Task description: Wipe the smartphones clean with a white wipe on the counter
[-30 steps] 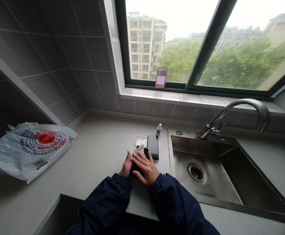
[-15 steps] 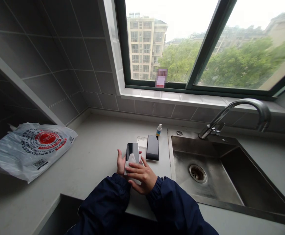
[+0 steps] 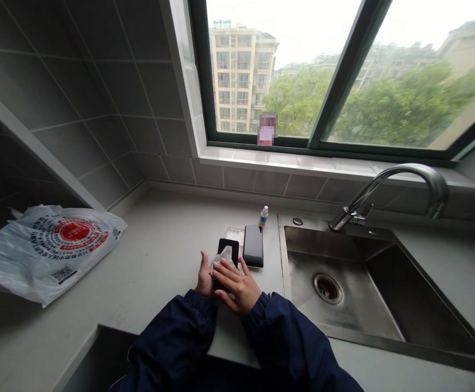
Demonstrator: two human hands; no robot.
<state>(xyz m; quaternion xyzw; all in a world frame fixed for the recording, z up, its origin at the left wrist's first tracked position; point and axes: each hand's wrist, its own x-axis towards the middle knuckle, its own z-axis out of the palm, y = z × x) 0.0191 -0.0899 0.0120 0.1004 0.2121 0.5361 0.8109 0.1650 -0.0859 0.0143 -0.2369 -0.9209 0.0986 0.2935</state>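
Black phone [image 3: 232, 245], tilted, was at the near middle, over the counter [image 3: 172, 239]. At the left a printed plastic bag [image 3: 51, 253] rested; next, the left hand [image 3: 204, 282] gripped the phone's near left side, thumb standing clear. A white wipe [image 3: 224, 255] lay on the phone's dark face, beneath the right hand [image 3: 240, 286], whose fingers stretched flat, not curled around it. Just beyond were a clear case [image 3: 234, 232], a second dark device [image 3: 253, 246] and a small bottle [image 3: 264, 218]; farther right, the sink [image 3: 363, 294].
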